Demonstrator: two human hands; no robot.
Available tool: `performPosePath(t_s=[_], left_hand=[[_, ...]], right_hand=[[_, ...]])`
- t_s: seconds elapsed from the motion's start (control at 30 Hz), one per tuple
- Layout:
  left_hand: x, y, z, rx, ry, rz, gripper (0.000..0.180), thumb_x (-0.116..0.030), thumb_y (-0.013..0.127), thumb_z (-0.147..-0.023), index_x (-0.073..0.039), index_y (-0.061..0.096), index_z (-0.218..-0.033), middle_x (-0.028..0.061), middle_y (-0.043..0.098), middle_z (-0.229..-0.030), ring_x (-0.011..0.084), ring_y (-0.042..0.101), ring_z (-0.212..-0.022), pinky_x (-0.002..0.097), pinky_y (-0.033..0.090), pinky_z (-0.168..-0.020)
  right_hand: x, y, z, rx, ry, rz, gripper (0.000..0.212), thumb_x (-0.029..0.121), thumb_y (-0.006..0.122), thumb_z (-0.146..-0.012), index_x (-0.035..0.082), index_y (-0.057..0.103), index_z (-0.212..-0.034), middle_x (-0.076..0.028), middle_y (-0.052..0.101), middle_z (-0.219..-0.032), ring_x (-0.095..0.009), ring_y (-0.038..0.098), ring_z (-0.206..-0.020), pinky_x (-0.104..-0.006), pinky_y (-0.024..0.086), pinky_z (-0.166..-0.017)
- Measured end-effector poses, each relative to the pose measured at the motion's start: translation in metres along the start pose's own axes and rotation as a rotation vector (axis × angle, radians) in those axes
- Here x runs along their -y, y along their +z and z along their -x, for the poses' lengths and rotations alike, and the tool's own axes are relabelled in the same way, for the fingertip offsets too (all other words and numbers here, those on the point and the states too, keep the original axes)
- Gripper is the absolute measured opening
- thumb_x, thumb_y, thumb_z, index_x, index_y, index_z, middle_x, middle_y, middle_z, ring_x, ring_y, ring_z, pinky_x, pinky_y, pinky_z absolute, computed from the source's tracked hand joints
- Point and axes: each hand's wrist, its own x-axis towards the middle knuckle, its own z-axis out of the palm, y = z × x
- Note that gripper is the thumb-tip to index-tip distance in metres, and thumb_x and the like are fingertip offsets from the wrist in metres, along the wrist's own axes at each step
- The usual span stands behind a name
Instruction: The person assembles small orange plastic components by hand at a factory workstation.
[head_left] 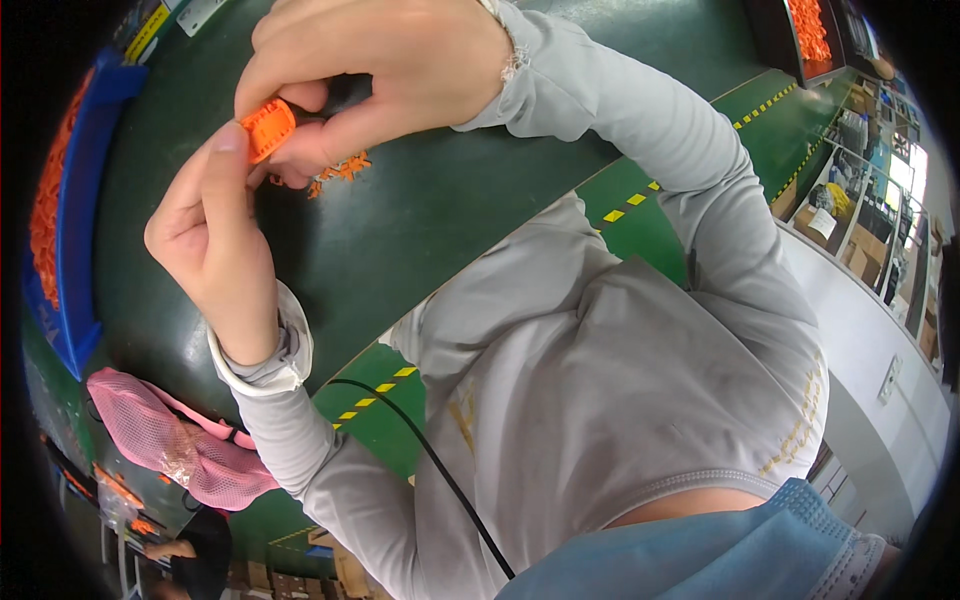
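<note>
A small curved orange plastic part (268, 130) with a slotted surface is held up over the green table (420, 215). My left hand (218, 225) pinches its left edge between thumb and finger. From above and the right, my right hand (375, 75) grips the same part with its fingertips, so both hands are closed on it. Below my right hand lies a small heap of orange plastic bits (342, 174) on the table. The fingers partly cover the orange part.
A blue bin (75, 220) with orange pieces stands at the left. A pink mesh bag (180, 440) lies at the table's lower left edge. At the upper right is a dark bin (780, 40) of orange pieces. Another person (200, 550) is at lower left. Shelves (865, 200) hold boxes.
</note>
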Motion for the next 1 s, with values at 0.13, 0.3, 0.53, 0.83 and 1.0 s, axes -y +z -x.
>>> performPosePath(t_s=[0.13, 0.3, 0.53, 0.83, 1.0], left_hand=[[-0.006, 0.006, 0.004, -0.045, 0.062, -0.342, 0.024, -0.009, 0.059, -0.102, 0.011, 0.070, -0.107, 0.0139, 0.072, -0.087, 0.0154, 0.068, -0.073, 0.0262, 0.055, -0.068], [0.003, -0.003, 0.000, -0.086, 0.105, -0.276, 0.025, -0.006, 0.057, -0.101, 0.013, 0.066, -0.114, 0.0184, 0.071, -0.102, 0.0192, 0.069, -0.086, 0.0290, 0.056, -0.079], [0.003, -0.002, 0.001, -0.074, 0.138, -0.134, 0.030, -0.001, 0.054, -0.100, 0.015, 0.059, -0.125, 0.0234, 0.068, -0.116, 0.0262, 0.070, -0.098, 0.0343, 0.056, -0.092], [0.002, -0.002, 0.002, -0.130, 0.286, -0.398, 0.026, -0.003, 0.062, -0.098, 0.012, 0.065, -0.120, 0.0200, 0.070, -0.113, 0.0220, 0.070, -0.100, 0.0319, 0.055, -0.092], [0.000, 0.003, -0.001, -0.101, 0.260, -0.314, 0.027, -0.005, 0.062, -0.099, 0.011, 0.065, -0.120, 0.0195, 0.070, -0.114, 0.0214, 0.069, -0.101, 0.0318, 0.055, -0.093]], right_hand=[[-0.002, 0.004, 0.000, -0.024, -0.040, 0.017, 0.018, 0.018, 0.074, -0.072, 0.013, 0.059, -0.081, 0.000, 0.056, -0.075, -0.019, 0.057, -0.072, -0.0310, 0.036, -0.071], [0.001, -0.001, -0.002, 0.019, 0.047, -0.079, 0.018, 0.015, 0.076, -0.073, 0.012, 0.063, -0.085, 0.001, 0.055, -0.068, -0.016, 0.056, -0.064, -0.0303, 0.037, -0.070], [0.059, -0.011, -0.067, 0.634, 0.846, 0.541, 0.019, 0.011, 0.078, -0.077, 0.005, 0.070, -0.094, 0.003, 0.063, -0.067, -0.012, 0.059, -0.055, -0.0258, 0.041, -0.062], [0.051, -0.009, -0.059, 0.758, 0.611, 0.719, 0.018, 0.015, 0.079, -0.078, 0.006, 0.070, -0.090, 0.001, 0.065, -0.068, -0.013, 0.061, -0.055, -0.0261, 0.042, -0.061], [0.017, -0.012, -0.020, 0.400, 0.446, 0.249, 0.016, 0.016, 0.080, -0.078, 0.005, 0.070, -0.086, 0.000, 0.064, -0.064, -0.013, 0.061, -0.053, -0.0256, 0.043, -0.059]])
